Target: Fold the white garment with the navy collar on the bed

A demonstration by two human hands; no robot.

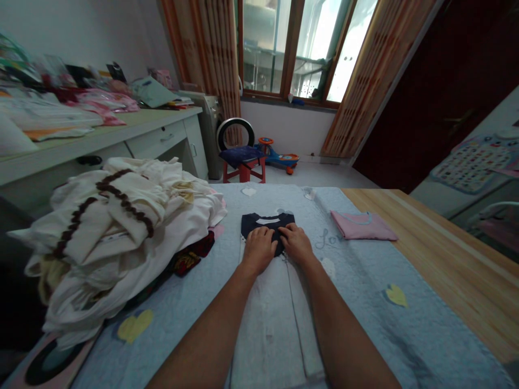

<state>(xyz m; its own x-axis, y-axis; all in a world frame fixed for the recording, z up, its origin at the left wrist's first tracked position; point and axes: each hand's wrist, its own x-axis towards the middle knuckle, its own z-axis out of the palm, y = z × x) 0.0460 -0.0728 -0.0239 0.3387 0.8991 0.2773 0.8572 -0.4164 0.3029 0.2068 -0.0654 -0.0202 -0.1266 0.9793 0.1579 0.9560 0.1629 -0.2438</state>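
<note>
A long garment with a navy neck part [266,220] and a pale grey body [270,319] lies flat on the blue quilted cover, its sides folded inward. My left hand [259,248] rests on the left of the navy part, fingers stretched out over the cloth. On the right of the same part is my right hand [297,244], its fingers bent together at the fabric. The hands are close but apart. Part of the garment is hidden beneath my hands and forearms.
A big heap of white clothes [174,216] with brown trim stands at the left. A folded pink garment [363,226] lies on the right. Beyond are a red stool [244,172], a blue ride-on toy [279,158] and a cluttered desk [162,127]. Bare wood [458,237] borders the blue quilted cover [365,324].
</note>
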